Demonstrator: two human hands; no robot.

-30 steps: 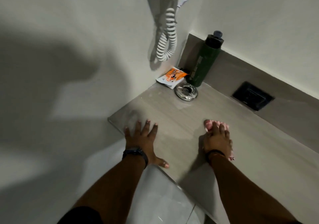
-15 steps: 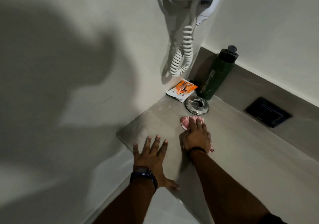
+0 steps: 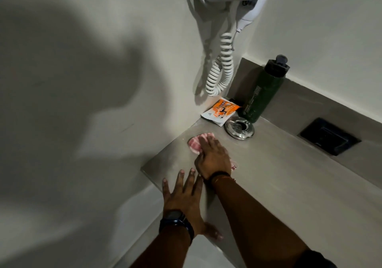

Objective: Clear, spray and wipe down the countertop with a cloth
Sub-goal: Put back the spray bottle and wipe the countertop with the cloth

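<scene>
The right hand [image 3: 213, 158] lay flat on the pink-and-white cloth [image 3: 194, 143], fingers straight and close together, pressing it onto the grey countertop [image 3: 279, 185] near the far left corner, close to the wall. Most of the cloth was hidden under the palm, with a bunched end showing past the fingertips and a scrap showing beside the wrist. The left hand [image 3: 182, 195] rested spread on the counter's front edge, holding nothing, its thumb hanging over the lip. The cloth looked thin, soft and light, so it would probably crumple and slip rather than keep a shape; a broad flat press over its middle seemed the surest hold, or a pinch on the bunched end to lift it. The corner was not cleared: a metal ashtray [image 3: 239, 129] sat just beyond the cloth, an orange sachet [image 3: 221, 111] and a dark green bottle [image 3: 262, 96] behind it, the bottle likely easy to topple if knocked
</scene>
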